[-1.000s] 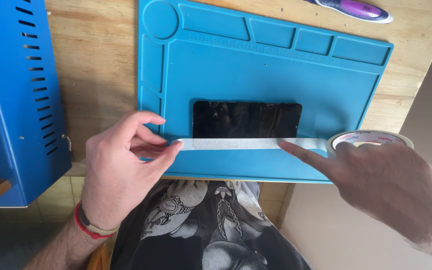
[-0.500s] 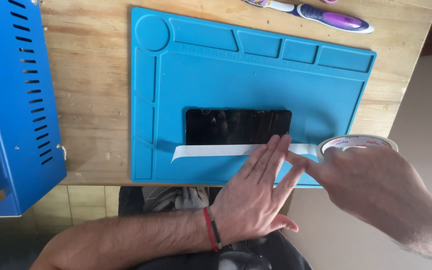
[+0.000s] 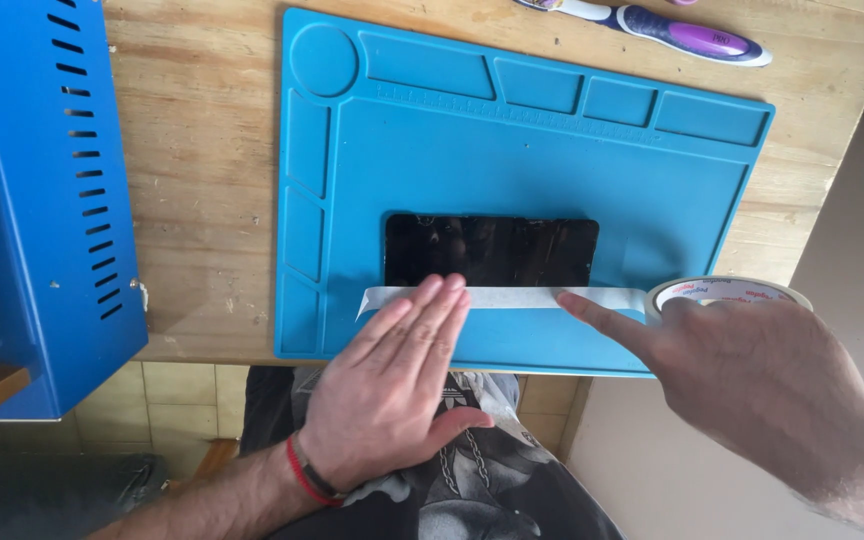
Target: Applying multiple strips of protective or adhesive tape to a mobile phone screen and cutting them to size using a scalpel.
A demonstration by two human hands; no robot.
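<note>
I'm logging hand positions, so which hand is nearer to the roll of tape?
Right. The right hand lies against the tape roll at the mat's right edge; the left hand presses the tape strip further left.

Soft, even daylight falls across your bench, bright enough and without harsh glare. The black phone screen [image 3: 490, 250] acts like a dark mirror, carrying faint murky reflections. Your left hand [image 3: 392, 390] throws only a thin, soft shadow onto the blue mat [image 3: 552, 140]. Your right hand [image 3: 752, 370] sits close to the lens and looks slightly soft and oversized. The wide view bends the blue metal case [image 3: 32, 200] at the left edge. Lower left, under the table, it goes dim and murky.
</note>
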